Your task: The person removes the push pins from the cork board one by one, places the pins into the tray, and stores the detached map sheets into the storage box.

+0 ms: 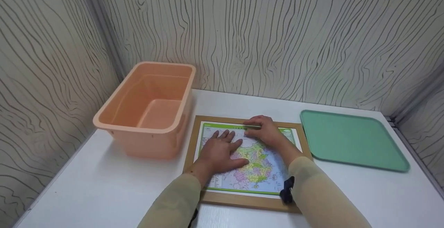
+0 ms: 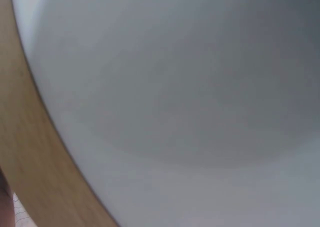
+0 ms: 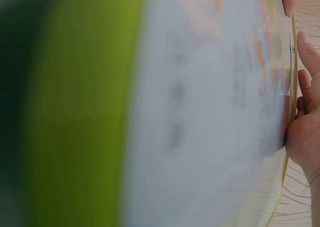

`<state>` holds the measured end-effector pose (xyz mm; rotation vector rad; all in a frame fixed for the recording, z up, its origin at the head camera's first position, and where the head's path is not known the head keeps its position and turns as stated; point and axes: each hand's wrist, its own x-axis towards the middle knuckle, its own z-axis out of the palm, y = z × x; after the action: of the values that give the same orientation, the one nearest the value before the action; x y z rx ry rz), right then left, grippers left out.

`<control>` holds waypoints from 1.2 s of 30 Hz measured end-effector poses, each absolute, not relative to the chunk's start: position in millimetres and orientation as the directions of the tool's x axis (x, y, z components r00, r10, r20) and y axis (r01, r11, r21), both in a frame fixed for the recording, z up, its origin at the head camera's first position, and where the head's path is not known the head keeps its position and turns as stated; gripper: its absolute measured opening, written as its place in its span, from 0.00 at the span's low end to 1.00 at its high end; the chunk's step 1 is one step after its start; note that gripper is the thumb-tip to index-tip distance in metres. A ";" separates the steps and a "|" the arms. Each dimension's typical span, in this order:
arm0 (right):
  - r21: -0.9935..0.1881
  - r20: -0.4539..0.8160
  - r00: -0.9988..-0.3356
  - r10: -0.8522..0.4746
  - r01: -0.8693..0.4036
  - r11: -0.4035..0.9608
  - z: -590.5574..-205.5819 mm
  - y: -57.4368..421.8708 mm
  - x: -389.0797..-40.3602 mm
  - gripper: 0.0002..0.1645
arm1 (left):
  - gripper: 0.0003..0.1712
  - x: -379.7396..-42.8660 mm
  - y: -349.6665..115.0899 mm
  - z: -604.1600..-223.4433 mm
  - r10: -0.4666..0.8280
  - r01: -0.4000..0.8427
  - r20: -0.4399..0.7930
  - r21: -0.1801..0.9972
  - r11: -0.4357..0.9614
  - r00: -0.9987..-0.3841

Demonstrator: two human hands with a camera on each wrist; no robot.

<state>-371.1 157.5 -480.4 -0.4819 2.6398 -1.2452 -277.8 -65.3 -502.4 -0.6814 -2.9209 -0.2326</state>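
On the smooth white surface (image 1: 79, 186), head view: a rectangular multicoloured map with a bright green border (image 1: 255, 169) is lying flat within a tan, wood-coloured frame (image 1: 242, 202). One left hand (image 1: 222, 153) is resting palm-down on the map's left half, its fingers straight and spread wide. One right hand (image 1: 267, 131) is reaching to the map's upper edge, right of centre, its thumb and forefinger leaving a narrow gap; whether they are pinching anything cannot be told. Two pale yellow-green sleeves (image 1: 177, 200) are covering the forearms. Left of the frame, a deep peach-coloured tub with a broad rim (image 1: 138, 128) is standing upright. Right of the frame, a flat mint-green tray with rounded corners (image 1: 353, 138) is lying just beside it. Behind, a cream wall with dark wavy grain lines (image 1: 242, 41) is rising.

Left wrist view: the frame is curving down the left side; the surface is filling the rest, a broad soft shadow (image 2: 210, 112) falling across it.

Right wrist view: the map is filling most of the view, largely blurred, its green border running down the left. A partly seen hand (image 3: 306, 137) is showing at the right edge.
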 end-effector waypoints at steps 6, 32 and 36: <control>-0.752 0.004 -0.925 -0.380 -0.253 0.609 -480.2 158.0 -370.7 0.21 | 0.49 -277.2 -65.1 -501.9 0.434 0.456 0.177 0.113 0.883 -0.883; -0.721 0.041 -0.919 -0.392 -0.299 0.625 -482.8 156.8 -370.1 0.16 | 0.50 -277.0 -66.3 -500.2 0.438 0.457 0.156 0.121 0.881 -0.885; -0.722 0.051 -0.918 -0.393 -0.305 0.620 -483.9 155.7 -370.8 0.15 | 0.49 -276.0 -66.8 -501.6 0.434 0.456 0.164 0.135 0.880 -0.886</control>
<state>-370.8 155.7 -483.9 -0.5892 2.7258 -1.1831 -276.0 -66.8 -501.6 -0.6943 -2.9199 -0.2575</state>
